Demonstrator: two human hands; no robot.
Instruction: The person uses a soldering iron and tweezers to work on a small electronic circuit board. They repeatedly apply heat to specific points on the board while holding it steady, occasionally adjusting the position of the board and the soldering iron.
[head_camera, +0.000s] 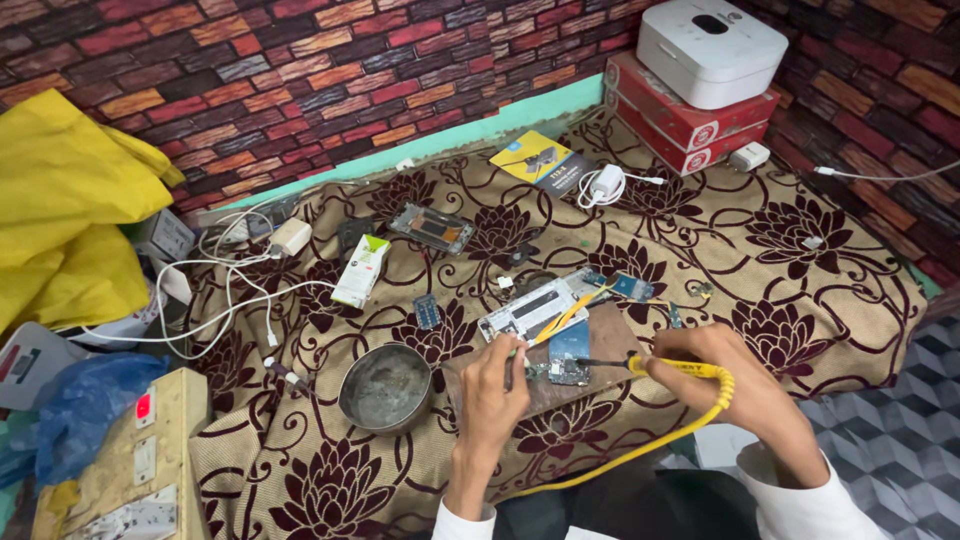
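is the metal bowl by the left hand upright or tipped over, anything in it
Upright: the metal bowl rests on the patterned cloth with its round mouth facing up. Inside looks dull and empty.

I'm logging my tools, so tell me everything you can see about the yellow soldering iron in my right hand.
The soldering iron has a yellow handle and a thin dark metal shaft, lying nearly level and pointing left. The right hand grips the handle; the tip meets the small circuit board on the brown wooden block, which the left hand steadies. Its yellow cord loops off the handle's rear and curves down toward the person's lap. Whether it is hot cannot be told.
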